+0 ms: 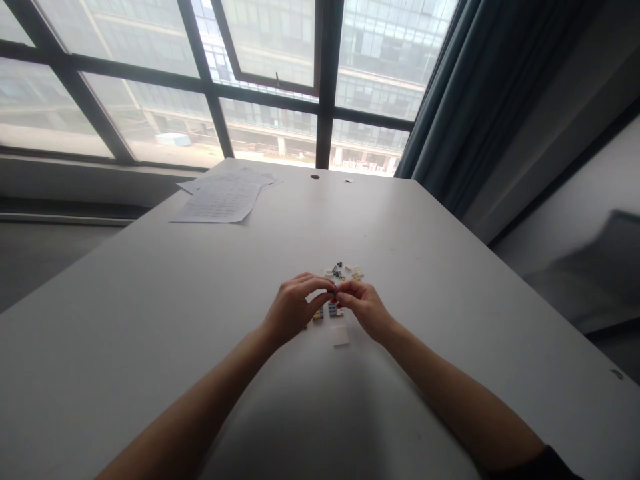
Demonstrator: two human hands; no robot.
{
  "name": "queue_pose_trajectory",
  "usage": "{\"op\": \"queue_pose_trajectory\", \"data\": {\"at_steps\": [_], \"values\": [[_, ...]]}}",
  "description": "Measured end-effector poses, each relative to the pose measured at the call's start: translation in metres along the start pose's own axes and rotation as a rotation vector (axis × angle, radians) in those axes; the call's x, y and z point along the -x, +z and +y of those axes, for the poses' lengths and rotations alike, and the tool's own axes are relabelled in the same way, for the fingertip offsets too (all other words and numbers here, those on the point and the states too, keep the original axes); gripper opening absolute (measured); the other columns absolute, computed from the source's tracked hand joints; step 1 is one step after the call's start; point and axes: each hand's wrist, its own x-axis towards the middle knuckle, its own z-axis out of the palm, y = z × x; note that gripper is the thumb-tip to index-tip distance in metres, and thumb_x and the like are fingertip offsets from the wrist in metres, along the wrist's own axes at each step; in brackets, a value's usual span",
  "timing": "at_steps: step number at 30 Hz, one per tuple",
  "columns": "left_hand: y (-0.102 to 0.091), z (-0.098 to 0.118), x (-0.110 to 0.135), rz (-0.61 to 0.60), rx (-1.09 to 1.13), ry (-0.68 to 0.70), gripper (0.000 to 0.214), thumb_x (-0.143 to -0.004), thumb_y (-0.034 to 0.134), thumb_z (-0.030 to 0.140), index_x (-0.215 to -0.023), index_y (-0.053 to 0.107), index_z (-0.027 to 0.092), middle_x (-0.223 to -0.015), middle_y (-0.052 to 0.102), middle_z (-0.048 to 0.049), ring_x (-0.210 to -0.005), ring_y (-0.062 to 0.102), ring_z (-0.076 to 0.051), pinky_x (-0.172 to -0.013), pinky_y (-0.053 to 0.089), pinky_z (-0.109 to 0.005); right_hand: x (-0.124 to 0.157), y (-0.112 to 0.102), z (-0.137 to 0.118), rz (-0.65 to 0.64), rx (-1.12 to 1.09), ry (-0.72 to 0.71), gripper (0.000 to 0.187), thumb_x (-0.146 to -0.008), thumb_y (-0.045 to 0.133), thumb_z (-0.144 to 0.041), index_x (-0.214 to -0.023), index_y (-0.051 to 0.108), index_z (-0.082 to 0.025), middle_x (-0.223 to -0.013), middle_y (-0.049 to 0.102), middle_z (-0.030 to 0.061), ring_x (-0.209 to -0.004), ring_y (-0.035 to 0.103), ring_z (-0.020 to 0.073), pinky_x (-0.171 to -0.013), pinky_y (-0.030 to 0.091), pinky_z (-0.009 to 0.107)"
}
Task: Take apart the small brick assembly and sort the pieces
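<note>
My left hand (295, 307) and my right hand (363, 303) meet fingertip to fingertip just above the white table (150, 320). Both pinch one tiny dark piece (335, 291) between them; it is too small to name. Below the fingertips lie a few small grey and tan bricks (330, 311). Just beyond the hands sits a small cluster of loose bricks (343, 271), dark, grey and cream. A small white square piece (341, 335) lies flat on the table near my right wrist.
Printed paper sheets (223, 197) lie at the far left of the table. Two small round holes (315, 177) mark the far edge. Behind are large windows and a dark curtain (470, 100) at the right. The table edge drops off on the right.
</note>
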Motion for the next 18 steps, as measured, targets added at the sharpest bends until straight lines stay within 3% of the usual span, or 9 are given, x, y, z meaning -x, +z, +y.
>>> {"op": "queue_pose_trajectory", "data": {"at_steps": [8, 14, 18], "values": [[-0.007, -0.002, 0.014, -0.056, -0.090, 0.034, 0.008, -0.083, 0.064, 0.022, -0.090, 0.067, 0.019, -0.088, 0.072, -0.0045, -0.082, 0.064, -0.016, -0.077, 0.051, -0.028, 0.000, -0.007, -0.004, 0.019, 0.211, -0.019, 0.016, -0.069, 0.072, -0.031, -0.079, 0.070, -0.019, -0.076, 0.068, 0.0013, -0.071, 0.059, 0.0140, -0.070, 0.046, 0.028], [-0.008, -0.004, 0.048, -0.245, -0.276, 0.072, 0.006, -0.085, 0.062, 0.023, -0.084, 0.066, 0.021, -0.087, 0.072, -0.0028, -0.078, 0.060, -0.016, -0.075, 0.048, -0.030, 0.005, -0.023, -0.005, 0.027, 0.413, -0.046, 0.016, -0.073, 0.068, -0.032, -0.081, 0.069, -0.018, -0.078, 0.068, 0.0024, -0.072, 0.060, 0.0145, -0.070, 0.046, 0.029], [-0.004, -0.001, 0.057, -0.348, -0.346, 0.060, 0.008, -0.086, 0.060, 0.025, -0.083, 0.067, 0.022, -0.082, 0.072, -0.0014, -0.078, 0.060, -0.017, -0.074, 0.046, -0.031, 0.013, -0.032, -0.006, 0.004, 0.566, -0.041, 0.017, -0.077, 0.064, -0.032, -0.084, 0.069, -0.018, -0.080, 0.069, 0.0033, -0.071, 0.060, 0.0148, -0.069, 0.047, 0.030]]}}
